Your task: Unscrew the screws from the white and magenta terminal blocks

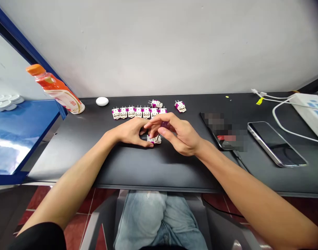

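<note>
My left hand (134,132) rests on the dark desk, its thumb and fingers closed around a small white-and-purple plug part (157,140) with metal pins pointing left. Over that part, my right hand (178,133) grips a small screwdriver (164,124). Its purple handle is mostly hidden by the fingers, and its thin shaft slants down to the part. Just beyond my hands, several similar parts (131,111) stand side by side in a row, pins away from me. Behind the row's right end lies another part (156,103), and one more (180,106) sits apart to the right.
An orange-capped bottle (61,91) and a white oval object (102,101) stand at the back left. To the right are a dark, partly blurred device (213,128) with a cable, a phone (277,144), and a white box (310,111) with white cables. A wall closes the back.
</note>
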`<state>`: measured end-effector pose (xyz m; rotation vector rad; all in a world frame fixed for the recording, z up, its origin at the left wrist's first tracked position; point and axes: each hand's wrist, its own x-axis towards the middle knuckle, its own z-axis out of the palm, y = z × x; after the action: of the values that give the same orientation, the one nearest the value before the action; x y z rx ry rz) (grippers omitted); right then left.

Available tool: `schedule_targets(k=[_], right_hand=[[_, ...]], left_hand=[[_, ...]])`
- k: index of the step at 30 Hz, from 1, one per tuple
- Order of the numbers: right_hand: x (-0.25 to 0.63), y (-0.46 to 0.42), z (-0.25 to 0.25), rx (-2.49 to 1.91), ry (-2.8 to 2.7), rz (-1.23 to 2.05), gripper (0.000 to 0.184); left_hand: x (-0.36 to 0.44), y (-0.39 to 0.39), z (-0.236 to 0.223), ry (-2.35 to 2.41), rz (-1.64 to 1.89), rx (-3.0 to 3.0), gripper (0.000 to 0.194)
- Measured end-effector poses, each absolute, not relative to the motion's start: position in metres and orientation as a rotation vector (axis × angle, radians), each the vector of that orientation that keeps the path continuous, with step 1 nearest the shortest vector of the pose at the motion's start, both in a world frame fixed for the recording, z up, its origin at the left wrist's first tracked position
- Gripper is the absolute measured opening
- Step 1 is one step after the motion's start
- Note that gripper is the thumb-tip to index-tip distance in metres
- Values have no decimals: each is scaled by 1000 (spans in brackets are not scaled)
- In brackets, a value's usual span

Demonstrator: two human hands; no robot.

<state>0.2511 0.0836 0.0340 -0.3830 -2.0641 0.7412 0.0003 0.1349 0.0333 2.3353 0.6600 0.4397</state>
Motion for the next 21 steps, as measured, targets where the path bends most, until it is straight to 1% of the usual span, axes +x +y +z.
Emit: schedule_targets(k=[5, 9, 14, 16, 18, 21], right_hand=[[244, 84, 30, -443, -2015, 509, 23], [244, 82, 32, -529, -1986, 551, 31], [251, 81, 39, -375, -2121, 641, 46], [252, 82, 40, -350, -2121, 665, 49], [252, 85, 39, -357, -2105, 596, 47], [251, 88, 37, -389, -2094, 374, 46]], left_hand=[[0, 137, 30, 666, 440, 2352, 34], [0, 137, 30, 620, 467, 2320, 36], [0, 137, 31, 660, 430, 2332, 37], [-1, 136, 30, 678, 439, 2334, 39], [-1, 136, 30, 689, 469, 2329, 38], [0, 135, 30, 688, 478, 2321, 34]])
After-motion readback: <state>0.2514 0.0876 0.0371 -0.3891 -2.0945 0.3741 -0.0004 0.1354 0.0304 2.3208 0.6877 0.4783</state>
